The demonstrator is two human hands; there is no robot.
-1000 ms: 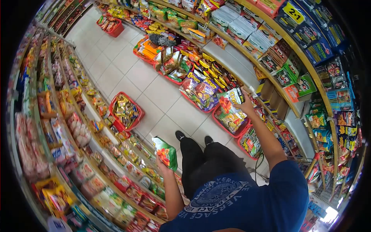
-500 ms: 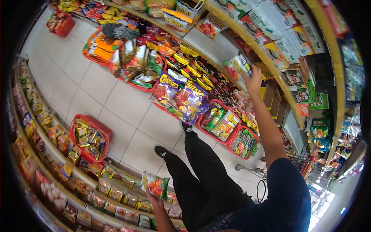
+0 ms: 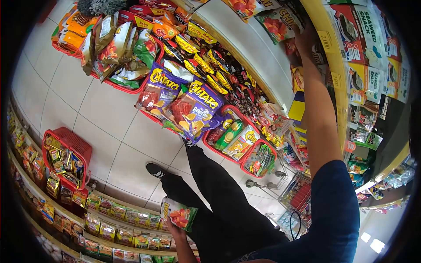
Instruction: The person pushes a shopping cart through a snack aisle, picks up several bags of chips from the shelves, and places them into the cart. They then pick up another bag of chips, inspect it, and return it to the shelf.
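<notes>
My right hand [image 3: 303, 41] reaches up to a shelf at the top of the head view. Its fingers are closed on the edge of a green-and-black snack bag [image 3: 278, 24], which lies beside another Chimi bag [image 3: 247, 8]. Low in the view, my left hand [image 3: 177, 230] grips a white-and-green snack bag [image 3: 179, 214] with a red-orange picture on its front. That bag is held in front of my dark trousers, apart from the lower shelves.
Red baskets of snacks line the shelf foot, with purple Chitato bags [image 3: 195, 109] among them. Another red basket [image 3: 68, 151] stands across the tiled aisle [image 3: 105, 131]. Seaweed snack packs [image 3: 372, 52] fill the right shelf, and a wheeled metal cart [image 3: 267, 186] is nearby.
My right hand has carried its snack bag up and onto the shelf, beside the other Chimi bag. The left hand still holds its bag. The view has shifted closer to the shelf.
</notes>
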